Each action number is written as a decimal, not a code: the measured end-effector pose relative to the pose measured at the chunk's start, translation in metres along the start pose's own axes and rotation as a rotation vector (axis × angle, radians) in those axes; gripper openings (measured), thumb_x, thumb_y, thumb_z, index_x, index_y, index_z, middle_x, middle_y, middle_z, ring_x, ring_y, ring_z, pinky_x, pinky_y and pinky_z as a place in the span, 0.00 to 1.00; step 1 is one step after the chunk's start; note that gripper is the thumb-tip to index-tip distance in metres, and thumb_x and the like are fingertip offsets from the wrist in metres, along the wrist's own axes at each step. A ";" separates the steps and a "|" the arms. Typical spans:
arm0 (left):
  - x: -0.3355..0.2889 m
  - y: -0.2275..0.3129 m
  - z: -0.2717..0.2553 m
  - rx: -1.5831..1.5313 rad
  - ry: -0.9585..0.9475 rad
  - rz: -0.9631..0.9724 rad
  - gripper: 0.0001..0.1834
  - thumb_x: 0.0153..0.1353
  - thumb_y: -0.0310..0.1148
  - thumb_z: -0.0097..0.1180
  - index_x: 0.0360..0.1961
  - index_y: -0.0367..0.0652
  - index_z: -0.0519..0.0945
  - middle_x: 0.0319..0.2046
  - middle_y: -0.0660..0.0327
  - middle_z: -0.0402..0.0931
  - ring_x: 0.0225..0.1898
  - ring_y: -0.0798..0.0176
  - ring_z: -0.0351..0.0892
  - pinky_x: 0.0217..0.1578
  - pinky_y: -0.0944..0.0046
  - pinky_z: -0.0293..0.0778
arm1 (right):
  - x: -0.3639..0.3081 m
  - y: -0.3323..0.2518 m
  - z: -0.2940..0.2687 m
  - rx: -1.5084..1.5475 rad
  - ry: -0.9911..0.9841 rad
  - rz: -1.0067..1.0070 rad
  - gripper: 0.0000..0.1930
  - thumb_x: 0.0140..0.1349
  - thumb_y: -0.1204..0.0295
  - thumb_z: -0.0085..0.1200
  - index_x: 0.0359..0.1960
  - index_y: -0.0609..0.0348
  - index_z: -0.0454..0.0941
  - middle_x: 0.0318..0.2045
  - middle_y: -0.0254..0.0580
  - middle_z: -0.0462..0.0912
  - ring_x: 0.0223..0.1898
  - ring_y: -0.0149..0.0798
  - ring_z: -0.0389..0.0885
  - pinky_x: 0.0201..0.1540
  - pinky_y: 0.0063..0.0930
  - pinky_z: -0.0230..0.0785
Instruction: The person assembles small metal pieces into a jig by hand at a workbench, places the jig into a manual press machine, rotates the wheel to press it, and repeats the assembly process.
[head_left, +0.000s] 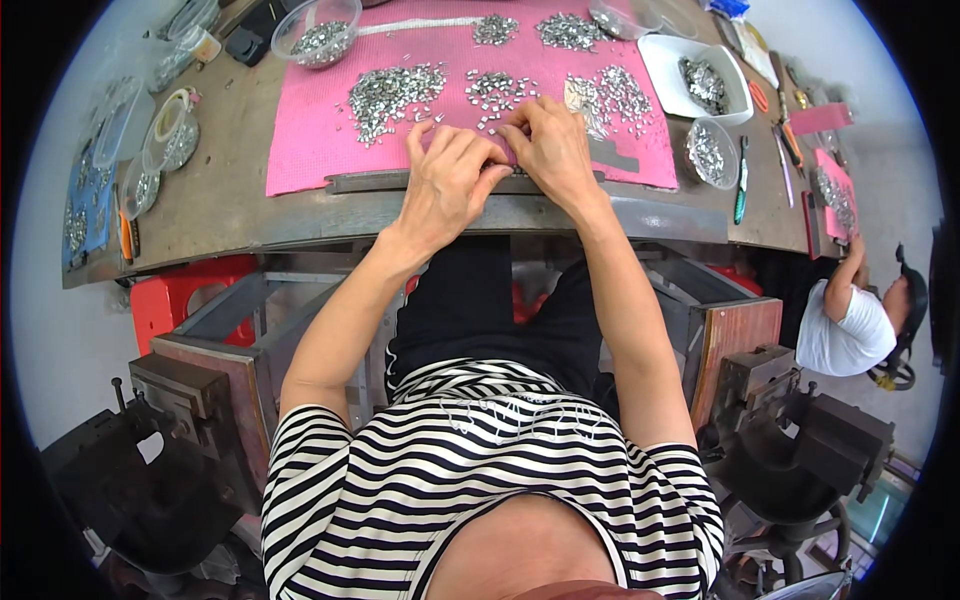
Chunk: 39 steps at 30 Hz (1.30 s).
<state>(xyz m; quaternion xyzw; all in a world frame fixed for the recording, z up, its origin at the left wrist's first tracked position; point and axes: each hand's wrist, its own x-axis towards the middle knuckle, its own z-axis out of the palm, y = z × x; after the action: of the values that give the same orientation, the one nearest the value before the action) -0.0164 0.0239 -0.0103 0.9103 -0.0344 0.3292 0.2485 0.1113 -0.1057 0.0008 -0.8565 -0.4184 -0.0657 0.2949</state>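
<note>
My left hand [448,178] and my right hand [552,148] meet at the near edge of a pink mat [305,150], over a long narrow metal bar [365,182]. Thumb and fingertips are pinched together on each hand. Whatever lies between them is too small and covered to name. Just beyond my hands, small shiny metal pieces form a left pile [395,98], a middle pile [497,92] and a right pile [620,98]. A flat grey metal plate [613,156] lies to the right of my right hand.
Clear bowls of metal pieces, a left one [318,35] and a right one [712,155], flank the mat. A white tray [655,65] holds more. A green-handled tool [741,190] lies at right; orange-handled pliers [125,235] lie at left. Another person [850,320] works at far right.
</note>
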 end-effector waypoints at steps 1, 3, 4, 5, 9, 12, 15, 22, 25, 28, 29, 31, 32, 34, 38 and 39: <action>0.000 0.000 0.001 -0.002 0.000 0.001 0.08 0.58 0.35 0.68 0.36 0.48 0.81 0.31 0.66 0.74 0.41 0.60 0.74 0.59 0.43 0.57 | -0.001 0.001 0.001 -0.035 0.001 0.004 0.06 0.60 0.70 0.62 0.32 0.60 0.82 0.33 0.43 0.81 0.41 0.49 0.79 0.47 0.44 0.64; 0.000 0.001 0.001 0.023 -0.010 0.025 0.08 0.58 0.33 0.68 0.36 0.48 0.81 0.31 0.66 0.74 0.41 0.60 0.75 0.60 0.42 0.57 | -0.006 0.003 -0.001 -0.044 0.055 -0.040 0.06 0.61 0.71 0.62 0.33 0.60 0.82 0.31 0.43 0.81 0.38 0.49 0.79 0.44 0.43 0.65; -0.001 0.001 0.001 0.023 -0.010 0.024 0.08 0.58 0.33 0.68 0.36 0.48 0.81 0.31 0.66 0.74 0.41 0.60 0.75 0.60 0.42 0.57 | -0.010 0.003 -0.003 -0.050 0.108 -0.087 0.06 0.62 0.72 0.62 0.33 0.61 0.81 0.30 0.44 0.81 0.35 0.49 0.80 0.42 0.42 0.66; -0.001 0.000 -0.001 0.001 -0.022 0.022 0.08 0.59 0.33 0.67 0.36 0.47 0.81 0.31 0.65 0.75 0.40 0.59 0.75 0.60 0.43 0.58 | -0.013 0.002 -0.004 -0.049 0.107 -0.088 0.06 0.62 0.72 0.62 0.33 0.61 0.81 0.30 0.44 0.81 0.35 0.49 0.80 0.42 0.42 0.66; 0.001 -0.005 -0.004 -0.144 -0.017 -0.018 0.08 0.61 0.30 0.65 0.40 0.43 0.82 0.33 0.64 0.79 0.38 0.59 0.76 0.60 0.53 0.61 | -0.034 -0.010 -0.010 0.151 0.113 -0.054 0.04 0.62 0.74 0.61 0.34 0.61 0.80 0.31 0.44 0.79 0.35 0.48 0.78 0.42 0.40 0.65; 0.001 -0.011 -0.003 -0.193 0.043 -0.064 0.07 0.62 0.28 0.63 0.41 0.42 0.83 0.32 0.63 0.80 0.37 0.59 0.77 0.58 0.56 0.63 | -0.044 -0.018 -0.008 0.155 0.135 -0.060 0.03 0.61 0.76 0.61 0.34 0.61 0.80 0.32 0.43 0.78 0.37 0.47 0.77 0.43 0.41 0.64; 0.002 -0.010 -0.008 -0.074 0.034 -0.126 0.05 0.63 0.30 0.63 0.40 0.43 0.83 0.32 0.64 0.81 0.38 0.60 0.77 0.57 0.55 0.62 | -0.049 -0.018 -0.004 0.147 0.159 -0.065 0.03 0.60 0.76 0.61 0.34 0.60 0.79 0.32 0.41 0.77 0.39 0.47 0.76 0.44 0.41 0.63; 0.020 -0.029 -0.008 0.098 -0.040 -0.184 0.06 0.61 0.36 0.65 0.38 0.49 0.85 0.32 0.67 0.81 0.43 0.58 0.76 0.57 0.42 0.54 | -0.025 -0.011 -0.006 0.154 0.092 -0.040 0.04 0.62 0.73 0.61 0.37 0.58 0.84 0.31 0.41 0.81 0.37 0.46 0.79 0.43 0.39 0.67; 0.026 -0.035 -0.002 0.140 -0.054 -0.151 0.06 0.60 0.36 0.66 0.37 0.50 0.86 0.32 0.66 0.80 0.43 0.57 0.76 0.57 0.40 0.54 | -0.003 -0.003 0.004 0.137 0.059 -0.135 0.06 0.60 0.73 0.63 0.37 0.59 0.85 0.31 0.42 0.82 0.38 0.48 0.79 0.45 0.40 0.69; 0.028 -0.036 -0.001 0.153 -0.063 -0.123 0.05 0.59 0.35 0.66 0.36 0.50 0.86 0.31 0.65 0.79 0.42 0.57 0.76 0.57 0.39 0.54 | 0.004 -0.001 0.009 0.058 0.036 -0.161 0.06 0.59 0.73 0.63 0.36 0.60 0.84 0.30 0.43 0.82 0.38 0.48 0.79 0.44 0.40 0.68; 0.029 -0.036 -0.002 0.144 -0.068 -0.113 0.05 0.59 0.34 0.66 0.36 0.51 0.86 0.31 0.65 0.79 0.42 0.57 0.76 0.58 0.38 0.55 | 0.004 0.000 0.009 0.058 0.034 -0.157 0.06 0.59 0.73 0.63 0.36 0.60 0.84 0.30 0.43 0.82 0.38 0.48 0.79 0.44 0.40 0.68; 0.030 -0.036 -0.002 0.153 -0.084 -0.111 0.04 0.59 0.34 0.66 0.36 0.51 0.86 0.31 0.65 0.79 0.42 0.57 0.76 0.58 0.37 0.55 | 0.003 0.001 0.005 0.059 0.037 -0.175 0.05 0.58 0.74 0.64 0.34 0.61 0.83 0.30 0.43 0.81 0.37 0.48 0.79 0.43 0.40 0.68; 0.032 -0.036 -0.003 0.166 -0.097 -0.107 0.05 0.59 0.33 0.66 0.36 0.52 0.86 0.31 0.64 0.79 0.42 0.57 0.76 0.59 0.36 0.55 | 0.001 0.003 0.001 0.073 0.016 -0.148 0.04 0.58 0.74 0.64 0.33 0.61 0.82 0.30 0.44 0.81 0.37 0.48 0.79 0.42 0.40 0.68; 0.033 -0.037 -0.003 0.151 -0.107 -0.099 0.04 0.59 0.33 0.65 0.36 0.51 0.86 0.32 0.64 0.79 0.43 0.56 0.76 0.59 0.35 0.54 | -0.004 0.006 -0.007 0.092 0.026 -0.135 0.04 0.58 0.75 0.64 0.33 0.61 0.82 0.29 0.44 0.81 0.37 0.48 0.79 0.43 0.40 0.68; 0.030 -0.031 -0.008 0.154 -0.110 -0.054 0.04 0.61 0.32 0.64 0.37 0.48 0.83 0.33 0.64 0.80 0.44 0.56 0.77 0.60 0.37 0.55 | -0.023 0.000 -0.029 0.127 0.042 -0.138 0.05 0.59 0.77 0.62 0.35 0.62 0.80 0.31 0.45 0.80 0.38 0.48 0.79 0.44 0.40 0.68; 0.028 -0.025 -0.010 0.079 -0.084 -0.040 0.05 0.61 0.32 0.64 0.37 0.48 0.83 0.33 0.64 0.79 0.43 0.57 0.76 0.59 0.39 0.56 | -0.028 -0.002 -0.031 0.151 0.035 -0.130 0.05 0.60 0.78 0.61 0.37 0.62 0.79 0.33 0.45 0.79 0.38 0.48 0.78 0.45 0.39 0.67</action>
<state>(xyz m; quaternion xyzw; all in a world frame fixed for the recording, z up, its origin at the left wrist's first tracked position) 0.0050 0.0532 0.0028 0.9329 -0.0133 0.2870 0.2171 0.0958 -0.1410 0.0172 -0.8015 -0.4718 -0.0680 0.3612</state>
